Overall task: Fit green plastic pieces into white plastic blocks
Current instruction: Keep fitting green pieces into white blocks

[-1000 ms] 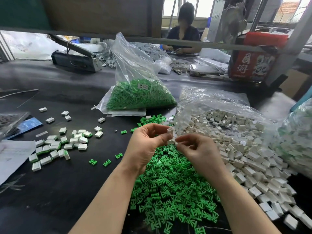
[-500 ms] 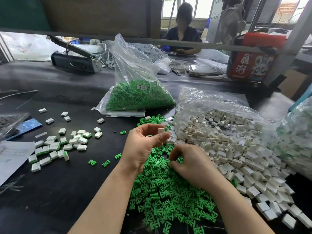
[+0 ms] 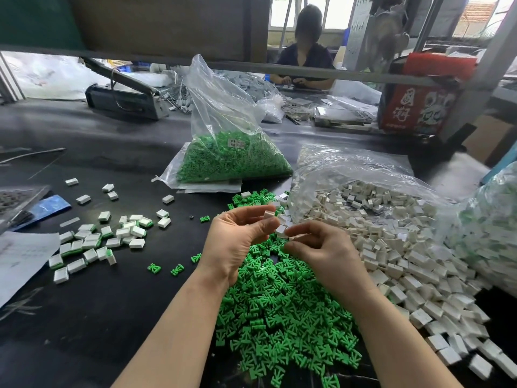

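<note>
- We note a black work table (image 3: pixel 84 317), matte and dusty, running back to a grey metal rail (image 3: pixel 167 61) that crosses the whole view.
- Beyond the rail we see a second person (image 3: pixel 303 56) seated at a far bench, hands on small parts; windows are bright behind.
- A red printed box (image 3: pixel 419 107) stands at far right by an upright grey post (image 3: pixel 481 77); a dark metal tool (image 3: pixel 123 99) lies at far left of the table.
- An upright clear bag of green pieces (image 3: pixel 229 161) sits centre-back, its top open.
- A flattened clear bag (image 3: pixel 363 169) at right spills a heap of white blocks (image 3: pixel 405 256) toward the near edge; another bag (image 3: pixel 486 228) of mixed white and green parts lies beside it at the right edge.
- A loose pile of green pieces (image 3: pixel 279 309) lies under and between the forearms, touching the white heap.
- A scatter of finished blocks (image 3: pixel 92 242), white with green showing, lies to the left, well apart from the piles; a few stray green pieces lie between.
- A paper sheet (image 3: pixel 19 259) and a blue packet (image 3: pixel 50 205) sit at the left edge.
- Left hand (image 3: pixel 237 242): fingers curled, pinching a white block (image 3: pixel 269 214) at the fingertips, raised above the green pile.
- Right hand (image 3: pixel 324 250): fingers curled, thumb and forefinger pinched just beside a second white block (image 3: pixel 281 231); we cannot tell what it grips.
</note>
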### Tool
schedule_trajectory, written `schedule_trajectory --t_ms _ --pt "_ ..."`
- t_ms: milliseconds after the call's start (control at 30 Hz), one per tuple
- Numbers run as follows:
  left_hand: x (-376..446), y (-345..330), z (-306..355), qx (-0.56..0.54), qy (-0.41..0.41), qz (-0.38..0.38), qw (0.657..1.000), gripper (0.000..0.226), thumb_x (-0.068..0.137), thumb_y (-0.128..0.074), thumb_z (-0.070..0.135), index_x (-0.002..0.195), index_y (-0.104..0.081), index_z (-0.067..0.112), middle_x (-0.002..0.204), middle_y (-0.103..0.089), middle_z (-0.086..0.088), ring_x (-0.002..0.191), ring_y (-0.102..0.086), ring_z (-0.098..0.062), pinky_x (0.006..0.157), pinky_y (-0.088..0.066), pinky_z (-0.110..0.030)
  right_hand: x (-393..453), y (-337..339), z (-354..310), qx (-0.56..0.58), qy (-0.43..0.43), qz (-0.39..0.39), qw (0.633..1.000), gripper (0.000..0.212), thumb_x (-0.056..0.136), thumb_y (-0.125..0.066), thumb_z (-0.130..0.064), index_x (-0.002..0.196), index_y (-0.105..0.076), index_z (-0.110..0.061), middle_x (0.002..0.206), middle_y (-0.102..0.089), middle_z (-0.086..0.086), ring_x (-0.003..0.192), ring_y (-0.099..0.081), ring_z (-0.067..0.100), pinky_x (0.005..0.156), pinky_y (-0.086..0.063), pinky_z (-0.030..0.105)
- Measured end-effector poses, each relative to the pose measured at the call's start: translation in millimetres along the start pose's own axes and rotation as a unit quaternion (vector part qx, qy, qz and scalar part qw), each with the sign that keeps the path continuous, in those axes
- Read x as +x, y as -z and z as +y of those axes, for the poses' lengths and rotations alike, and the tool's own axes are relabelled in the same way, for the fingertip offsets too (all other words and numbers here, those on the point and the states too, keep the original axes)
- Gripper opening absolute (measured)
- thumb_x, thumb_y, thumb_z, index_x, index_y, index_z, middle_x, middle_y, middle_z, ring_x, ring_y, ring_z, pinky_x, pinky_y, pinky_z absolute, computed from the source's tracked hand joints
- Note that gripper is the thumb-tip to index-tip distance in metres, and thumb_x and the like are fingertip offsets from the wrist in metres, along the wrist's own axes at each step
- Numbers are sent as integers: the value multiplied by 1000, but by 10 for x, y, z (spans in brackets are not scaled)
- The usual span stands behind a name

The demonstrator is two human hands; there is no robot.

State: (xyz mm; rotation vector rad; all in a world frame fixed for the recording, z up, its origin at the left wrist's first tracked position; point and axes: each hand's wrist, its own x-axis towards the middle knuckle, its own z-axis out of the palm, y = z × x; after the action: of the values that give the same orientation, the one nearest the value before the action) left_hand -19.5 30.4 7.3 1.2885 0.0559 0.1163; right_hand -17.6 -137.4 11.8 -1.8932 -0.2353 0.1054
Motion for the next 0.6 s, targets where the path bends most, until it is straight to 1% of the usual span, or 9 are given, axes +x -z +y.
schedule_trajectory --t_ms 67,133,233,300,367,467,533,600 --pt "1 -2 3 -1 5 0 1000 26 56 -83 23 81 -81 25 86 -77 -1 77 -70 -9 68 -57 -20 2 18 -10 68 -9 -2 998 15 84 -72 -7 95 -71 -17 86 -77 -2 81 -72 7 72 -55 18" --pt "1 -10 9 -6 8 0 1000 24 58 -82 21 81 -81 25 87 -77 -2 78 -71 -10 71 -57 -22 6 38 -19 120 -13 3 993 14 83 -72 -7 95 -71 -15 87 -77 -1 75 -71 3 63 -51 12" --pt "-14 -34 15 -16 7 -17 1000 23 64 -78 19 86 -81 23 91 -77 -5 80 -71 -12 75 -58 -23 11 55 -26 182 -18 11 983 19 76 -74 -15 95 -73 -15 88 -76 3 70 -66 4 57 -48 15" --pt "-31 -51 19 -23 1 -31 999 23 69 -75 18 91 -81 21 92 -77 -8 79 -71 -13 72 -58 -21 12 61 -34 222 -11 22 975 25 69 -75 -22 94 -74 -15 87 -76 5 67 -63 6 58 -46 19" --pt "-46 -63 24 -26 -6 -43 999 24 71 -74 17 95 -80 19 92 -77 -9 79 -72 -15 70 -57 -20 19 72 -37 261 0 39 965 24 65 -76 -24 88 -76 -17 84 -74 6 66 -62 8 60 -46 21" --pt "-62 -74 22 -17 -16 -52 998 26 69 -77 22 95 -77 17 90 -76 -10 79 -72 -18 70 -57 -23 29 84 -29 299 26 57 952 23 64 -76 -22 86 -75 -14 81 -73 6 64 -60 9 57 -47 17" --pt "-67 -80 17 -13 -19 -51 998 25 66 -80 24 89 -75 16 88 -76 -11 78 -72 -21 70 -58 -25 33 83 -21 310 43 66 948 23 66 -75 -17 88 -74 -9 79 -73 7 64 -60 9 56 -48 16" --pt "-67 -82 14 -6 -20 -57 998 19 66 -81 22 83 -76 16 87 -75 -12 78 -73 -22 70 -59 -26 37 78 -19 312 56 73 946 21 69 -75 -13 89 -73 -7 79 -74 7 65 -62 8 57 -48 15"
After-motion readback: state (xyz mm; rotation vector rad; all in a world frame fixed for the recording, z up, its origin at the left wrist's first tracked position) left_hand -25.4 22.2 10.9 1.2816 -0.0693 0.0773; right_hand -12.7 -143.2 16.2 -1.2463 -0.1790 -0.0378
